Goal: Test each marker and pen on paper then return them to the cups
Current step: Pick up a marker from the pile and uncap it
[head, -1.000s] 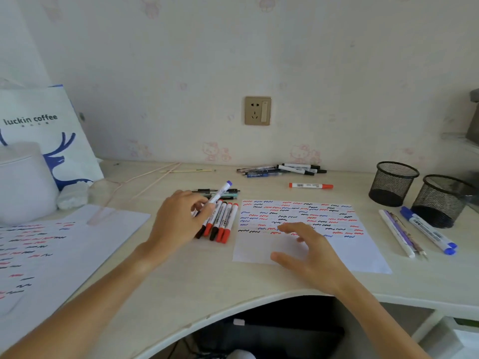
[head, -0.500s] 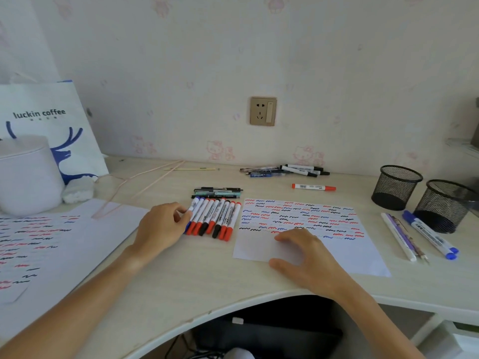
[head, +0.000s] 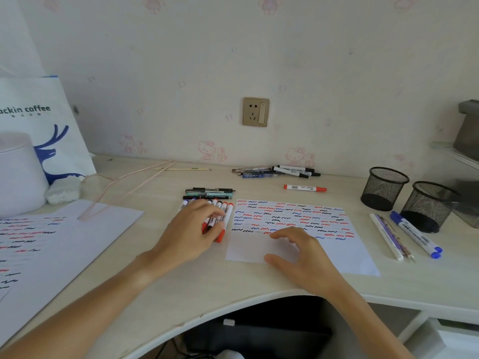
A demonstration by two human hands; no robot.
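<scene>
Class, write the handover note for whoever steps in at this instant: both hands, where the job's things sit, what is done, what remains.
Left hand: fingers laid over the row of markers beside the test sheet; whether it grips one cannot be told.
Right hand: open, fingertips resting on the sheet's blank lower part.
Both mesh cups appear empty.
More pens by the wall; one red marker lies alone; blue markers and pens lie beside the cups.
Done: the sheet carries many red, blue and black squiggles.
Left: test any remaining pens, then return everything to the cups.
</scene>
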